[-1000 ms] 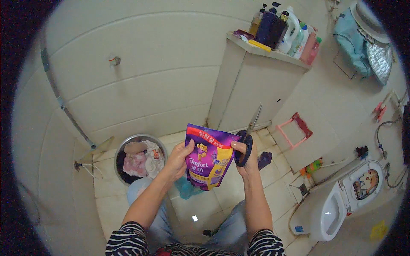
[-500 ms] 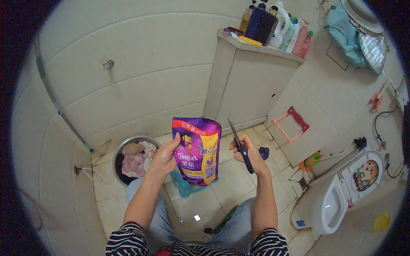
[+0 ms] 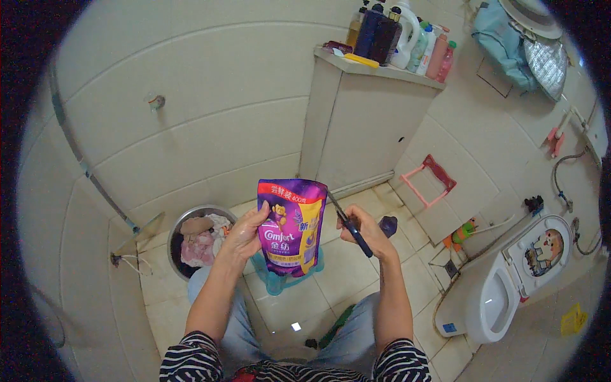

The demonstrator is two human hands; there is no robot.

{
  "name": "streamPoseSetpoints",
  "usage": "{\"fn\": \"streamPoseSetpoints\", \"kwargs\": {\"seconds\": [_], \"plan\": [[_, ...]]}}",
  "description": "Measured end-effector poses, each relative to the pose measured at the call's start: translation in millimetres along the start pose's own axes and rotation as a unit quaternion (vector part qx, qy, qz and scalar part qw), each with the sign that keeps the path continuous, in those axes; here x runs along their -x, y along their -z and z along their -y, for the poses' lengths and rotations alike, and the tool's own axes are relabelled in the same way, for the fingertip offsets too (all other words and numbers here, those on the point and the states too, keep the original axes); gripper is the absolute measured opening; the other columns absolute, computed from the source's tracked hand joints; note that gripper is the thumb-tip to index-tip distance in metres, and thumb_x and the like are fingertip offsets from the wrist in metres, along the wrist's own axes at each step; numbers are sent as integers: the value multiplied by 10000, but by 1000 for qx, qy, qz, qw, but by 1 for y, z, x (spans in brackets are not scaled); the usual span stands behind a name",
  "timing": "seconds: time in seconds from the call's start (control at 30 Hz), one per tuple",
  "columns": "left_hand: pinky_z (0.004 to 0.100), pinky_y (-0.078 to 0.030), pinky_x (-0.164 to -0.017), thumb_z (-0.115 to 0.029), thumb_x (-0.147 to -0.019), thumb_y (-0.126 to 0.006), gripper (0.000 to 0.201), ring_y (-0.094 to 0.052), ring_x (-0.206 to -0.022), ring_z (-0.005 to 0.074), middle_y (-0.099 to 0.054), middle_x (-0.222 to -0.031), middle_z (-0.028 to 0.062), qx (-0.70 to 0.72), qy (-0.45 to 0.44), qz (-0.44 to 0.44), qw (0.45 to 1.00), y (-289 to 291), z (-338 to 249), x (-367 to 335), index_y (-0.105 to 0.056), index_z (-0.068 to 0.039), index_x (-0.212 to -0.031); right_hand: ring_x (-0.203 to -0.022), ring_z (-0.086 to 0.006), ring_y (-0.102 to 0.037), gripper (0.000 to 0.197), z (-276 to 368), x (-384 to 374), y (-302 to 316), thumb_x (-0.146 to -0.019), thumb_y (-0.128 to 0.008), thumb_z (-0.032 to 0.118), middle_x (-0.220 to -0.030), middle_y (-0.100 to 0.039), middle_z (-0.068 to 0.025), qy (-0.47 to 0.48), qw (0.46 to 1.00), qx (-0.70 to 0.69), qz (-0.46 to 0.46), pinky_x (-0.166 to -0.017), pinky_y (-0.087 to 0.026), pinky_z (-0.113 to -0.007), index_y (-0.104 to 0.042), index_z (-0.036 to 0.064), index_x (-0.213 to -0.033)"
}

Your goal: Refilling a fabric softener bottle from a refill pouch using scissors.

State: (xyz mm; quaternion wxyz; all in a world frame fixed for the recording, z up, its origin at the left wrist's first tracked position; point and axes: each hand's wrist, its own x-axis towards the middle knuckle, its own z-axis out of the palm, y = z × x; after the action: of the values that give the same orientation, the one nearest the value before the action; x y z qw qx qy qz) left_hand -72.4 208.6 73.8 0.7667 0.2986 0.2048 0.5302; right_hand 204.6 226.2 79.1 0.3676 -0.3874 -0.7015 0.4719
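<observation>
My left hand (image 3: 247,232) grips the left side of a purple pouch (image 3: 289,248) with a red band and a yellow panel, held upright in front of me. My right hand (image 3: 369,234) is closed around dark-handled scissors (image 3: 358,238), seen nearly edge-on. Their blades point up and left, with the tip at the pouch's upper right edge; whether they are parted cannot be made out. Behind and below the pouch shows a teal plastic item (image 3: 275,284) on the floor, mostly covered by it.
A metal basin (image 3: 180,267) of clothes stands on the floor at left. Several bottles (image 3: 385,38) crowd a cabinet top (image 3: 420,79) ahead. At right are a toilet (image 3: 468,305) and a pink folded stool (image 3: 439,175). Beyond my right hand lies a dark purple object (image 3: 388,226).
The scissors have moved left and down, bringing their tip from beside the pouch to its upper right edge. My left hand still holds the pouch.
</observation>
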Motion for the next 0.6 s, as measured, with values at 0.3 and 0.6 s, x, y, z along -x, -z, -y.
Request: {"fn": "streamPoseSetpoints", "kwargs": {"seconds": [0.3,0.6], "plan": [[346,-499,-813,-273,-885,-517,324,-610,-881,184,-612,-992,112,23,18,26,999,12,0,-2,-524,-9,-1073,-778,-82,-465,322,-8,-6,-3,-716,-702,158,-861,-524,-5,-9,999,15,35,-698,-394,-230,-462,70,-913],[346,-503,-805,-264,-879,-528,313,-613,-865,180,-618,-964,106,16,22,-13,1000,7,0,0,-527,-10,-1062,-715,-66,-429,275,-5,-7,-6,-720,-686,142,-774,-471,22,-19,999,8,31,-640,-364,-213,-449,75,-842]]}}
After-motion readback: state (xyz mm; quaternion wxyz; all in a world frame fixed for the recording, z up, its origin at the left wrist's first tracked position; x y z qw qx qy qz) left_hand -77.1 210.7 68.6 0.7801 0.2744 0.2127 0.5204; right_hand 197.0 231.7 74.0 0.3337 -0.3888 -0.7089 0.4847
